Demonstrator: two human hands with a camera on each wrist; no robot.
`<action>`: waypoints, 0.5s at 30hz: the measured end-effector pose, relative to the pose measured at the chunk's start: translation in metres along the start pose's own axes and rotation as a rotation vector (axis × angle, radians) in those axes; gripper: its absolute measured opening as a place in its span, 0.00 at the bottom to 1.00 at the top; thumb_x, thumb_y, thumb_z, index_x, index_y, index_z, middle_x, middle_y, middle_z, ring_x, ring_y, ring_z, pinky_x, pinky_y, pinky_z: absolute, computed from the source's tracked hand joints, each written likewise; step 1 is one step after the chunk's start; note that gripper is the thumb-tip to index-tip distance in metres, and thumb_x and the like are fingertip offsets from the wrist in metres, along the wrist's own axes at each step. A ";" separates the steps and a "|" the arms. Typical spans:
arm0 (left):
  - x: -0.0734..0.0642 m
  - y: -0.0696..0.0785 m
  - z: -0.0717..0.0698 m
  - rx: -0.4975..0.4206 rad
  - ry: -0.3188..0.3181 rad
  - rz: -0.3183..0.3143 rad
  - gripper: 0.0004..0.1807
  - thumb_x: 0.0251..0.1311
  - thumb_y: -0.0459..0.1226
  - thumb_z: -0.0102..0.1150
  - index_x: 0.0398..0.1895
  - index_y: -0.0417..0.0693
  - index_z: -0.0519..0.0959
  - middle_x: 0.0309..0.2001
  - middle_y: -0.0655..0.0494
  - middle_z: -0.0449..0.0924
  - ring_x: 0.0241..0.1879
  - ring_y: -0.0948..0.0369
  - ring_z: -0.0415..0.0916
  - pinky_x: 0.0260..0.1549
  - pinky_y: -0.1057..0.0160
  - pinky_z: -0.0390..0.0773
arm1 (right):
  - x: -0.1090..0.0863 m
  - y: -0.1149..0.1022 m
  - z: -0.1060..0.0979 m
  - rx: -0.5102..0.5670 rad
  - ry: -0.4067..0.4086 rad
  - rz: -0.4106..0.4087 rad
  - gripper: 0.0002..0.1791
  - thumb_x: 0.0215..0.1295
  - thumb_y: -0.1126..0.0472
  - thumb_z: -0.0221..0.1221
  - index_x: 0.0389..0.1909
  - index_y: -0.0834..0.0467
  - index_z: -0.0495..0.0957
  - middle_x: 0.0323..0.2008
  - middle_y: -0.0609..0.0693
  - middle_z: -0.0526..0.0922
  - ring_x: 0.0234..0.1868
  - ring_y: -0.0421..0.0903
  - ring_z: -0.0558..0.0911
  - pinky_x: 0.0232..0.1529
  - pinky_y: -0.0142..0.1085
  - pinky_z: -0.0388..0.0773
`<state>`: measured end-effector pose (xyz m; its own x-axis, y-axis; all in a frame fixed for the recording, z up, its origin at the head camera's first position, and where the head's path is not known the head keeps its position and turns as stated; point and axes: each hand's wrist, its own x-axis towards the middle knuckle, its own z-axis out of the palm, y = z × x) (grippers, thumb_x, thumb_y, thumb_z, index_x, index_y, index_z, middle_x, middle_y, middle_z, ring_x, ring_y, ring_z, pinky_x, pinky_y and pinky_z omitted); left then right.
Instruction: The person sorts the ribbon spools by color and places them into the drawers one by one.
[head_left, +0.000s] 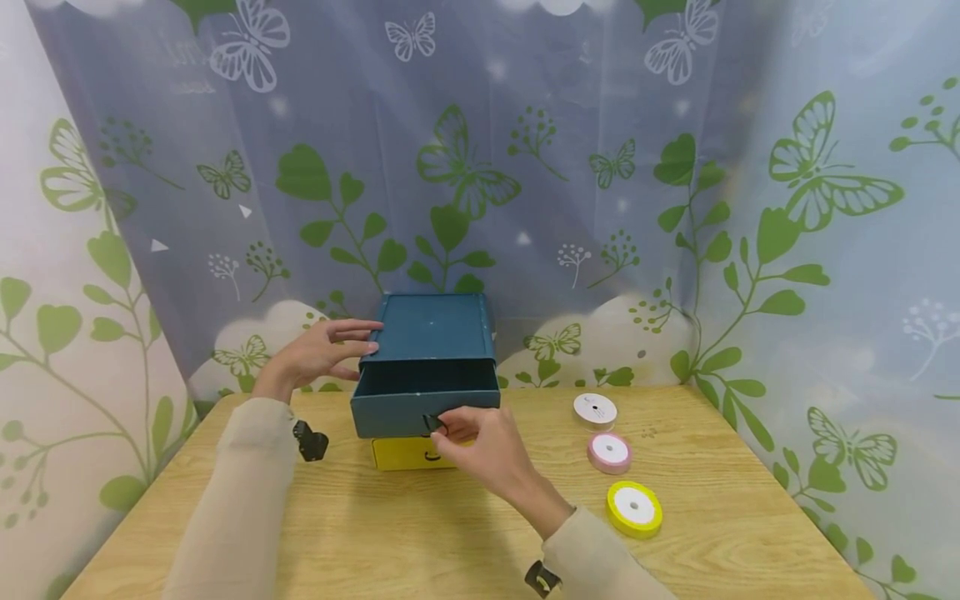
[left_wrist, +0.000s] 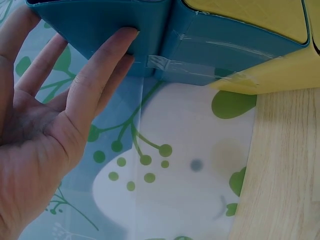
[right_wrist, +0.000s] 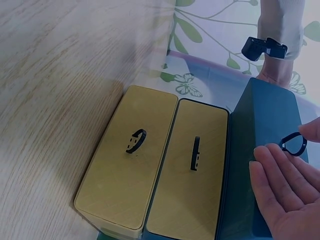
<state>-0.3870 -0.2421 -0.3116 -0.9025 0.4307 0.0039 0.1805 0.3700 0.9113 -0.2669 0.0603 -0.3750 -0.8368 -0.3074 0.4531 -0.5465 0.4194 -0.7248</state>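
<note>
A small chest of drawers (head_left: 435, 325) with a blue top stands at the back of the table. Its blue top drawer (head_left: 390, 414) is pulled partway out, and the part of its inside that shows is dark. My right hand (head_left: 486, 450) pinches the black loop handle (right_wrist: 303, 150) on that drawer's front. Fingers of my left hand (head_left: 318, 350) lie extended against the chest's left side, near the top edge. Below the blue drawer, the right wrist view shows two yellow drawers (right_wrist: 186, 195) pushed in, each with a black handle.
To the right of the chest, a white spool (head_left: 596, 407), a pink-rimmed ribbon roll (head_left: 610, 452) and a yellow ribbon roll (head_left: 634, 508) lie flat in a row on the wooden table (head_left: 720, 517). A curtain (head_left: 570, 192) printed with leaves and butterflies hangs behind.
</note>
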 end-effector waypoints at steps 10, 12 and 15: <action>-0.001 0.001 0.001 0.007 -0.001 -0.001 0.37 0.71 0.46 0.63 0.79 0.49 0.63 0.82 0.37 0.50 0.77 0.37 0.58 0.60 0.43 0.83 | -0.007 -0.006 -0.001 0.007 -0.012 -0.008 0.10 0.65 0.60 0.68 0.44 0.61 0.89 0.37 0.52 0.93 0.34 0.43 0.90 0.42 0.37 0.90; -0.001 0.001 0.001 0.007 -0.001 -0.001 0.37 0.72 0.46 0.63 0.79 0.49 0.63 0.82 0.37 0.50 0.77 0.37 0.58 0.60 0.43 0.83 | -0.008 -0.007 -0.001 0.017 -0.017 -0.012 0.10 0.65 0.61 0.68 0.43 0.62 0.89 0.36 0.52 0.93 0.34 0.43 0.90 0.42 0.39 0.91; -0.001 0.002 0.001 0.007 -0.003 -0.003 0.37 0.72 0.46 0.63 0.80 0.49 0.63 0.82 0.37 0.50 0.77 0.37 0.58 0.60 0.42 0.83 | -0.011 -0.009 -0.002 0.031 -0.024 -0.014 0.10 0.65 0.61 0.68 0.43 0.62 0.89 0.36 0.51 0.93 0.33 0.43 0.90 0.41 0.36 0.90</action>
<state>-0.3855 -0.2415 -0.3103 -0.9019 0.4320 0.0002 0.1806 0.3766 0.9086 -0.2527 0.0616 -0.3726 -0.8278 -0.3335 0.4512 -0.5567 0.3887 -0.7341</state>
